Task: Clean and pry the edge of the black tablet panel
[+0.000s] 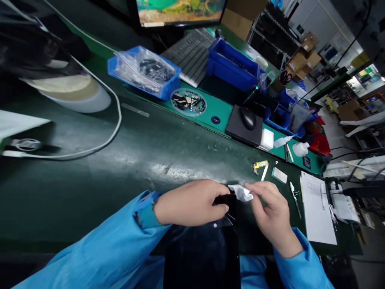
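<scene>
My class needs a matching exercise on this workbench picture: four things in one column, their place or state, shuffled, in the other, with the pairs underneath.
Column one
1. Left hand
2. Right hand
3. Computer mouse
4. Keyboard

Column two
A. On a black pad
B. Pinching a white crumpled piece between its fingers
C. Between two blue bins
D. At the upper end of a dark flat panel

Right pairs: 1-D, 2-B, 3-A, 4-C

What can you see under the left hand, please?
Beneath the left hand, part of the black panel shows between thumb and forefinger; what the palm covers cannot be seen.
</scene>
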The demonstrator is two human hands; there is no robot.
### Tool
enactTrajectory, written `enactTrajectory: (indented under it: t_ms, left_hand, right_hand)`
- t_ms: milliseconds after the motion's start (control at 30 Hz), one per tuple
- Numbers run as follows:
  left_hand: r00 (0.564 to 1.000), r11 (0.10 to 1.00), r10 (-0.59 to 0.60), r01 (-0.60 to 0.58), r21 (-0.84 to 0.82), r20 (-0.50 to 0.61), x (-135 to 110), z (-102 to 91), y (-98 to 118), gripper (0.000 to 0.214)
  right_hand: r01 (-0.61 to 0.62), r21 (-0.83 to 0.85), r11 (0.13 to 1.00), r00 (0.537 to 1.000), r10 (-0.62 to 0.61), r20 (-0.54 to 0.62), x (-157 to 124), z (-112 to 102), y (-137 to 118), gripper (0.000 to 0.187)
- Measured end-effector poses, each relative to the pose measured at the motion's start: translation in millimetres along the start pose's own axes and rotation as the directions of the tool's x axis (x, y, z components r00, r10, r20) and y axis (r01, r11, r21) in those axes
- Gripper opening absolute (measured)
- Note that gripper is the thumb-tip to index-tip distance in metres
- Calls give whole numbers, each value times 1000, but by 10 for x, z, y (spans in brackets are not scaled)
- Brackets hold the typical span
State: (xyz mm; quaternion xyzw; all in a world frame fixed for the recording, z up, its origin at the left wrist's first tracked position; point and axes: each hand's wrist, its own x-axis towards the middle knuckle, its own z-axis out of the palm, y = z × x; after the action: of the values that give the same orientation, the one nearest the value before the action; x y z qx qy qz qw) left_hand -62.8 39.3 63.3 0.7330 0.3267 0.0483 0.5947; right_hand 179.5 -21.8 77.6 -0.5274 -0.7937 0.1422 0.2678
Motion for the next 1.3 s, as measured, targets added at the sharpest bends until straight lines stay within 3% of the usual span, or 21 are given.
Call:
enactTrajectory:
  t_ms: [233, 467, 933, 1133, 1200, 1300]
  left_hand:
    - [999, 998, -38, 39, 53, -26, -66, -19, 34, 21]
    - [999, 998, -41, 42, 49, -20, -52, 5, 46, 21]
    - [999, 998, -52, 53, 25, -9, -1, 24, 66, 21]
    - [996, 995, -84, 83, 54, 5, -14, 26, 65, 21]
    - [995, 994, -100, 99, 49, 5, -15, 23, 94, 20]
    - [992, 991, -122, 122, 57, -3, -17, 41, 148, 18]
  right_hand:
    - [-284, 153, 947, 958, 288, -3, -255, -40, 176, 20]
    - [-383, 181, 906, 921, 391, -6, -461, -93, 312, 16]
    - [-423, 149, 894, 904, 428, -4, -494, -193, 357, 19]
    - [-315, 43, 948, 933, 317, -169, -553, -146, 281, 18]
    - [-306, 122, 944, 945, 317, -78, -596, -108, 158, 18]
    - [-363, 318, 876, 931, 330, 154, -673, -38, -49, 19]
